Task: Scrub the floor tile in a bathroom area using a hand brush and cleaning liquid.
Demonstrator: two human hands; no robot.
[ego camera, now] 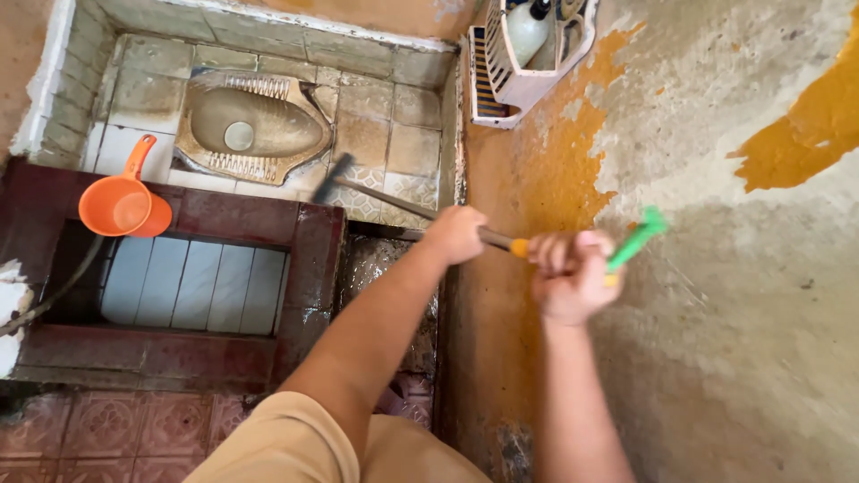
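Both hands clamped on a long-handled brush (407, 207): left hand (455, 234) wrapped around the mid shaft, right hand (569, 274) closed near the green end. Brush head down on the patterned floor tiles (394, 148) just beside the squat toilet (252, 127). Orange dipper (123, 206) resting on the dark red tank rim (242, 219). White wall rack (523, 54) holding a white bottle (528, 31), upper right

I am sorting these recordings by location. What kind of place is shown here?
Most likely a simple bathroom: a squat toilet set in a tiled floor, a tiled water basin with an orange dipper on its rim, and worn, peeling walls.
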